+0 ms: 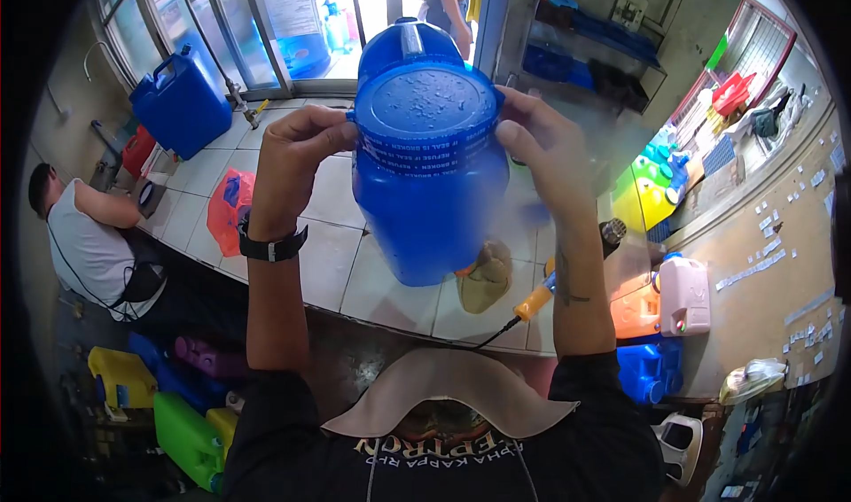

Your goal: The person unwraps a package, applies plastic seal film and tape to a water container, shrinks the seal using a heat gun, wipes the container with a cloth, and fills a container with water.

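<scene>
A blue water jug (425, 210) stands upright on the tiled counter before me, with water drops on its wide round cap (430, 103). Around the cap's side runs a printed plastic seal band (424, 153) reading "refuse if seal is broken". My left hand (306, 143) pinches the band's edge at the left of the cap. Opposite it, my right hand (541, 139) holds the band's right edge between thumb and fingers. A heat gun (534, 303) with a yellow handle lies on the counter, partly behind my right forearm. Beside the jug's base is a crumpled brown cloth (486, 278).
Another blue jug (184, 103) stands at the counter's far left, near a tap (248, 103). A pink plastic bag (230, 211) lies left. One person (102, 241) sits at left; another (449, 6) stands beyond the doorway. Several coloured jugs (191, 435) crowd the floor.
</scene>
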{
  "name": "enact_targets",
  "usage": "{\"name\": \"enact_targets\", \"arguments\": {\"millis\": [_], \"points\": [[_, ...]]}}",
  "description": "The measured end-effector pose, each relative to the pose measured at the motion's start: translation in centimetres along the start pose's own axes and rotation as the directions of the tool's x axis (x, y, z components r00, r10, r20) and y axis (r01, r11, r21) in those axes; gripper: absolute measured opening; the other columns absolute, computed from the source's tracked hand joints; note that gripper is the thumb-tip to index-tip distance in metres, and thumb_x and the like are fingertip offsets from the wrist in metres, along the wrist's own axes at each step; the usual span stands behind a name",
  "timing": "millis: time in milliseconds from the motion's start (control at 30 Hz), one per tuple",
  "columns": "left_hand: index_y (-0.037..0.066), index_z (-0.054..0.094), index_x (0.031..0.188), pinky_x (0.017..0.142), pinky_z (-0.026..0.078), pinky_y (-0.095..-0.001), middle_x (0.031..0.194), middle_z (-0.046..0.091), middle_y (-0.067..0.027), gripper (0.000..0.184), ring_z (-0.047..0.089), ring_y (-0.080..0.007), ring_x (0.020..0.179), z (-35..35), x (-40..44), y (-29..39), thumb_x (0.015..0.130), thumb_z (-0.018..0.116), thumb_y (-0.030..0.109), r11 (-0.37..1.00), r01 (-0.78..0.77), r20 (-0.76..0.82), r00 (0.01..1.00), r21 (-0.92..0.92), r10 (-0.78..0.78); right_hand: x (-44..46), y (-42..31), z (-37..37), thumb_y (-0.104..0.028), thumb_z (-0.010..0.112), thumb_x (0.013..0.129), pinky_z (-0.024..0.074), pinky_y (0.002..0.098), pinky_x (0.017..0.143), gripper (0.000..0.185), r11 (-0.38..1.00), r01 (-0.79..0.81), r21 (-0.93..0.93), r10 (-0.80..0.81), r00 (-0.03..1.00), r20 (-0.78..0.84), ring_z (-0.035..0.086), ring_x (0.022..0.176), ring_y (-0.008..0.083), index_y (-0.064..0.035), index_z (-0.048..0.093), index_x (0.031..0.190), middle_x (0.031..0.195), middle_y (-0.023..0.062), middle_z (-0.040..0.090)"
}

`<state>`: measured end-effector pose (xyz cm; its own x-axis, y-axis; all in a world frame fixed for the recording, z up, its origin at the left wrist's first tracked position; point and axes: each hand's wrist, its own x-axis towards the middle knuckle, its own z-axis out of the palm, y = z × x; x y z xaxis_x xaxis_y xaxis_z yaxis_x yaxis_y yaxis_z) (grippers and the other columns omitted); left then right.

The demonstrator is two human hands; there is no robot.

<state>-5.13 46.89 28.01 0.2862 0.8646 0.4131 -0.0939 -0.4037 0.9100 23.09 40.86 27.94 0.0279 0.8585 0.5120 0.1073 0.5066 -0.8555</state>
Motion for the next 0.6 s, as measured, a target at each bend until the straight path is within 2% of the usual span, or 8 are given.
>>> {"name": "enact_targets", "arguments": {"millis": [100,200,333,367,400,467,533,600], "points": [[0.002,0.070,0.094,0.073,0.051,-0.0259,0.082,0.069,-0.0045,0.012,0.063,-0.0117,0.075,0.2,-0.1,0.2,0.087,0.072,0.011,0.994,0.071,-0.020,0.997,-0.077,-0.073,-0.2,1.6,0.4,-0.032,0.079,0.081,0.0429,0.0409,0.102,0.056,0.999,0.035,0.007,-0.035,0.999,-0.006,0.060,0.114,0.0199,-0.0051,0.063,0.127,0.117,0.0086,0.067],[0.003,0.068,0.093,0.071,0.048,-0.0247,0.084,0.068,-0.0037,0.011,0.060,-0.0093,0.073,0.0,0.0,1.1,0.090,0.070,0.013,0.994,0.040,0.000,0.999,0.101,-0.041,-0.8,1.5,0.5,-0.035,0.080,0.078,0.0381,0.0448,0.106,0.060,0.999,0.029,-0.025,-0.030,0.998,-0.046,0.057,0.119,0.0217,-0.0071,0.062,0.128,0.121,0.0093,0.065],[0.002,0.064,0.102,0.078,0.052,-0.0278,0.093,0.067,-0.0047,0.012,0.063,-0.0118,0.082,0.5,-0.1,1.0,0.094,0.061,0.011,0.994,0.076,-0.022,0.997,0.082,-0.074,-2.8,2.1,0.2,-0.030,0.078,0.081,0.0399,0.0427,0.105,0.054,0.999,0.051,0.018,-0.049,0.995,-0.087,0.057,0.120,0.0214,-0.0073,0.062,0.127,0.123,0.0096,0.064],[0.002,0.064,0.102,0.078,0.052,-0.0278,0.093,0.067,-0.0047,0.012,0.063,-0.0118,0.082,0.4,-0.2,0.8,0.094,0.061,0.011,0.992,0.087,-0.010,0.996,0.092,-0.086,-4.4,2.2,-0.2,-0.026,0.076,0.082,0.0418,0.0403,0.103,0.048,0.998,0.046,-0.043,-0.053,0.979,-0.195,0.058,0.117,0.0210,-0.0051,0.064,0.123,0.121,0.0099,0.065],[0.002,0.064,0.104,0.078,0.052,-0.0283,0.094,0.067,-0.0044,0.013,0.063,-0.0116,0.082,0.3,-0.3,0.6,0.095,0.061,0.011,0.995,0.073,-0.019,0.997,0.071,-0.072,-6.1,2.4,-0.7,-0.021,0.074,0.084,0.0437,0.0378,0.100,0.042,0.994,0.033,-0.104,-0.063,0.952,-0.299,0.059,0.115,0.0206,-0.0029,0.065,0.120,0.119,0.0102,0.066],[0.002,0.064,0.106,0.079,0.052,-0.0287,0.095,0.067,-0.0041,0.014,0.063,-0.0114,0.082,0.0,-0.2,0.3,0.095,0.060,0.012,0.996,0.067,-0.017,0.998,0.060,-0.066,-10.9,5.7,-3.3,-0.013,0.070,0.087,0.0480,0.0320,0.091,0.029,0.868,0.111,-0.483,-0.324,0.865,-0.383,0.062,0.105,0.0184,0.0017,0.066,0.111,0.113,0.0107,0.068],[0.003,0.063,0.110,0.080,0.052,-0.0288,0.096,0.067,-0.0034,0.017,0.063,-0.0107,0.083,-0.1,-0.2,0.4,0.096,0.060,0.011,0.998,0.059,-0.001,0.998,0.037,-0.059,-16.9,9.1,-4.4,-0.014,0.069,0.089,0.0497,0.0284,0.082,0.022,0.910,-0.120,-0.397,-0.194,0.723,-0.663,0.063,0.090,0.0153,0.0033,0.067,0.103,0.100,0.0102,0.069],[0.003,0.063,0.111,0.077,0.051,-0.0277,0.096,0.067,-0.0028,0.017,0.063,-0.0102,0.081,0.0,-0.1,0.3,0.095,0.059,0.008,0.998,0.064,0.004,0.998,0.013,-0.064,-22.4,13.1,-5.0,-0.019,0.067,0.093,0.0495,0.0267,0.078,0.024,0.926,-0.283,-0.250,-0.075,0.510,-0.857,0.061,0.081,0.0121,0.0039,0.067,0.100,0.090,0.0076,0.067]]}}
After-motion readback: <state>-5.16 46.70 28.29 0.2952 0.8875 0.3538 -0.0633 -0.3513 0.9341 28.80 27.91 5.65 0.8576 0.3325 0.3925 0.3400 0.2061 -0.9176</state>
